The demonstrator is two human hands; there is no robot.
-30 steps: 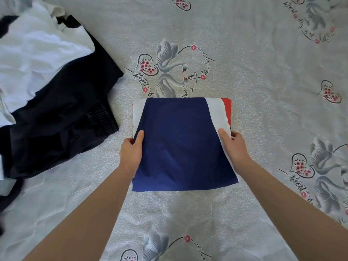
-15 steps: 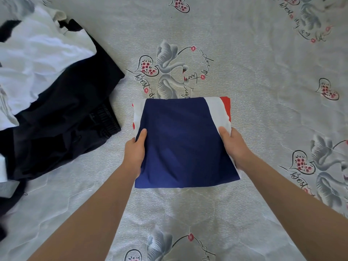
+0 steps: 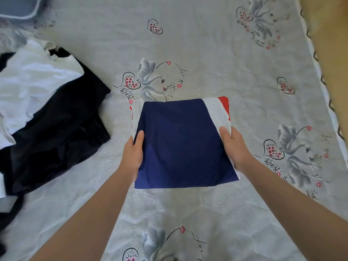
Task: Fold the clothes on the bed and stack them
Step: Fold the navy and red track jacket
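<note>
Folded navy garment [image 3: 180, 144], flat square, white and red panels showing along upper right edge, sits centre frame over swan-print bedsheet [image 3: 244, 72]. Left hand [image 3: 132, 155] grips left edge, thumb on top; right hand [image 3: 233, 147] grips right edge, thumb on white panel. Unfolded black clothing [image 3: 62, 129] and crumpled white garment [image 3: 28, 85] heaped at left of frame, apart from folded piece.
</note>
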